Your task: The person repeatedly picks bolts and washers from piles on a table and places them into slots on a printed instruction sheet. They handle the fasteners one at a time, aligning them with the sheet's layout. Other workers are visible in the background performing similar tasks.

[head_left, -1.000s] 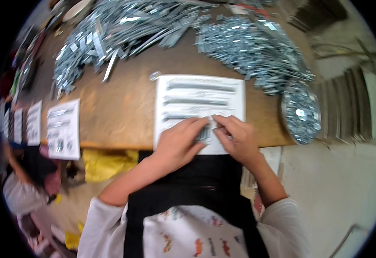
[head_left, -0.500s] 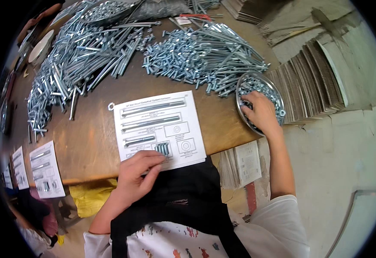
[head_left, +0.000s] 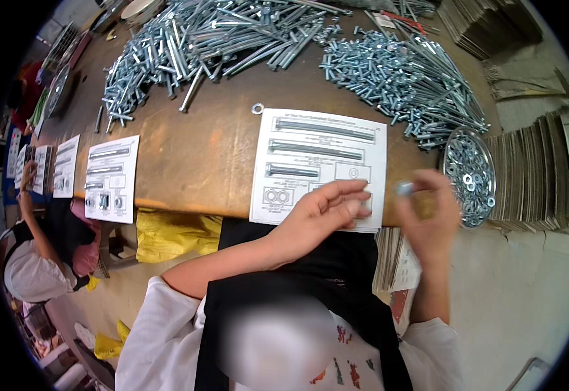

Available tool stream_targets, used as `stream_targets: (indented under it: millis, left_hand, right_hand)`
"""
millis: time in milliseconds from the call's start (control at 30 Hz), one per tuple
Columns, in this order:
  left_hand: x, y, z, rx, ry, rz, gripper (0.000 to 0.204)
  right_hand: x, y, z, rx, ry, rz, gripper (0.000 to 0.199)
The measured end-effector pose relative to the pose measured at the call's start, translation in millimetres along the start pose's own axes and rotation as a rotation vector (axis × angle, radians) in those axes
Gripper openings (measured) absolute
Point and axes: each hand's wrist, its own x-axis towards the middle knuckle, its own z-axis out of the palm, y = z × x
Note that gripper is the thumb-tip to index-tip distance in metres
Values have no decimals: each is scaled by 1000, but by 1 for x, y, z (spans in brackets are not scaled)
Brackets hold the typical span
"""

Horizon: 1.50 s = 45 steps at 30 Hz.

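Note:
My left hand (head_left: 327, 212) lies over the lower part of a printed sheet (head_left: 323, 137), its fingers loosely extended and hiding some of the pictures. No thing shows in its grip. Just right of the sheet, my right hand (head_left: 431, 215) is lifted and smeared by motion. Its thumb and finger pinch a small, shiny round metal piece (head_left: 403, 188), too blurred to name exactly. Farther right stands a round metal bowl (head_left: 493, 195) filled with washers and similar small hardware. Bolts on the sheet appear as printed pictures, and a loose nut (head_left: 257, 109) lies by its top left corner.
Heaps of long bolts (head_left: 245, 39) and short bolts (head_left: 362, 68) cover the far side of the table (head_left: 186, 156). Stacked cardboard (head_left: 532, 176) stands at the right. More printed sheets (head_left: 112, 179) lie leftward, where another person (head_left: 43, 260) works. Yellow sacking (head_left: 173, 234) hangs below the edge.
My right hand has left the bowl and come toward the sheet with the small round metal piece. My left hand has opened out over the sheet's lower part. The view has swung left.

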Motion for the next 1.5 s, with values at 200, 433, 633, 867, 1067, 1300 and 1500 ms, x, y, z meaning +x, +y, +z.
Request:
stream_targets:
  millis: [200,433,633,867,1067,1300,1500]
  left_hand:
    - [11,3,-4,-307,-23,-133,40]
    - [6,-5,-12,-321,23,-166,50]
    - [3,5,-9,-240,-56,-206,64]
    - [3,2,-10,-255,-34,-261,52]
    - [1,3,-7,-263,-30,-261,51]
    - [-10,-3,-8,-71,-212,-441,51]
    - [-16,-11,-12,-121,-332,-517,45]
  right_hand:
    - [-21,-30,47,-42,-17,-142,45]
    - [-2,-18,19,474,-364,107,41]
    - [-13,2,32,770,-485,217,47]
    - [-18,8,31,839,-476,237,56]
    - [-20,4,27,874,-506,324,58]
    - [-15,20,30,343,-262,177,53]
    - [-22,7,41,-164,-300,-247,55]
